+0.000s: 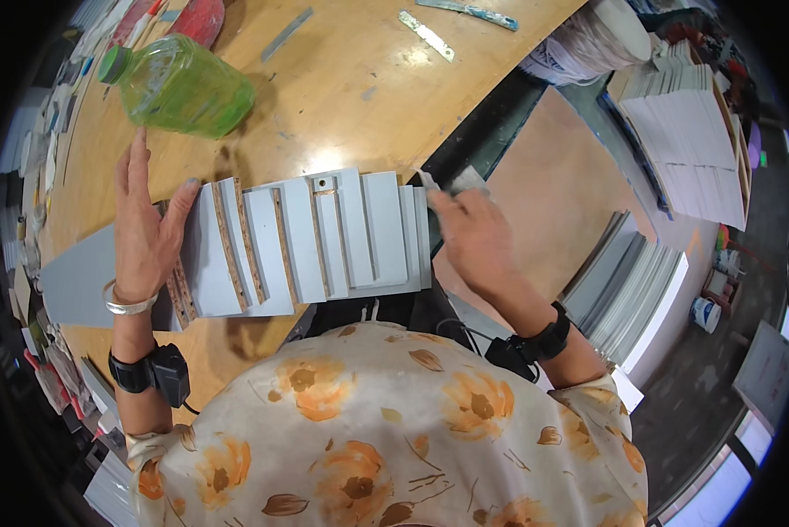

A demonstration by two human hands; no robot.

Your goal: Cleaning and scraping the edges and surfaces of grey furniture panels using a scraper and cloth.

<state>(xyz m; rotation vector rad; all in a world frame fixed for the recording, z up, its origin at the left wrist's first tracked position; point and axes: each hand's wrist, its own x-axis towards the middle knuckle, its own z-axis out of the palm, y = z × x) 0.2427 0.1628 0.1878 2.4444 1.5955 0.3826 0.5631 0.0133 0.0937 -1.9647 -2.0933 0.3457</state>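
Note:
A row of overlapping white panels (305,246) lies fanned across the wooden table in front of me. Several show rough brown edges, and one has a small dark hole near its far end. My left hand (148,230) rests on the left part of the row, thumb spread away from the stretched fingers. Under and beyond it, a plain grey panel (80,274) reaches left. At the row's right end, my right hand (478,237) is closed on a whitish cloth (470,181), which sticks out past the fingers. That hand is slightly blurred, and whether the cloth touches the panels is unclear.
A clear bottle of green liquid (188,88) lies tilted on the table (342,105) beyond my left hand. Flat metal strips (427,35) lie farther back. Stacked panels (688,132) and upright boards (631,290) stand at right, near a wrapped white roll (587,44).

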